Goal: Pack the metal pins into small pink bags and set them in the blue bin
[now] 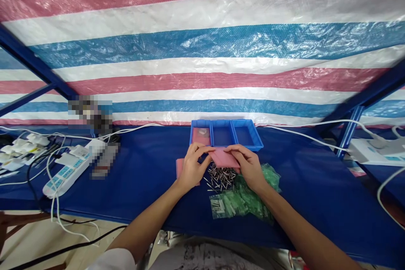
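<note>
A flat pink bag [224, 157] is stretched between my two hands, above a heap of small metal pins or screws [220, 178]. My left hand [193, 166] pinches its left corner. At its upper right edge, my right hand [248, 164] grips with thumb and fingers. More pink bags [179, 167] lie partly under my left hand. Green-tinted clear bags [242, 198] with small pieces inside are piled below my right hand. Behind the hands stands a blue three-compartment tray [232, 135]; its left compartment has a pink bag [201, 134] in it.
A white power strip [65, 173] with plugs and cables lies at the left, beside a pixelated patch. Another white power strip [379, 151] is at the right. White cables run along the back edge. A striped tarp [202, 42] hangs behind the blue table [142, 185].
</note>
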Demonstrator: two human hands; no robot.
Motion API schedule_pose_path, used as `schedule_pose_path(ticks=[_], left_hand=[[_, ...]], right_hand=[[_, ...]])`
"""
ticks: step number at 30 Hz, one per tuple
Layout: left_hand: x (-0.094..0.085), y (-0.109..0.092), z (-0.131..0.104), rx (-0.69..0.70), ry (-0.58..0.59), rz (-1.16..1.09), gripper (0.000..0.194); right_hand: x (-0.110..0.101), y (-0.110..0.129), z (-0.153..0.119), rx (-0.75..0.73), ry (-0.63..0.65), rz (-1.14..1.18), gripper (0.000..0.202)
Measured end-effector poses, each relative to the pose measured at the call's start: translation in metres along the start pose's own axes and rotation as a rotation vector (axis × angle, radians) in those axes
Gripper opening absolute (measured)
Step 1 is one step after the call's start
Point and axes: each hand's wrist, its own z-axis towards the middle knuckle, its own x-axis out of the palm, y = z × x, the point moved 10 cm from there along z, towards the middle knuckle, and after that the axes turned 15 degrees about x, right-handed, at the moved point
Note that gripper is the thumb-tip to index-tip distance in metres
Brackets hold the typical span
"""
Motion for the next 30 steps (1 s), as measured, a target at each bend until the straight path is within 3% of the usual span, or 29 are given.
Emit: schedule_pose_path(ticks=[8, 14, 22, 30], left_hand=[[0.000, 0.006, 0.000, -0.049, -0.027, -0.008, 0.015], [0.012, 0.011, -0.006, -0.119, 0.090, -0.026, 0.021], [0.013, 0.006, -0.005, -0.102, 0.115, -0.026, 0.016], [0.013, 0.002, -0.001, -0.090, 0.126, -0.026, 0.024]], right_hand=[[0.006, -0.005, 0.002, 0.033, 0.031, 0.079, 0.032], [0.001, -0.003, 0.003, -0.008, -0.006, 0.085, 0.033], [0.006, -0.005, 0.003, 0.019, 0.042, -0.003, 0.032], [0.012, 0.006, -0.003, -0.073, 0.055, -0.122, 0.031]])
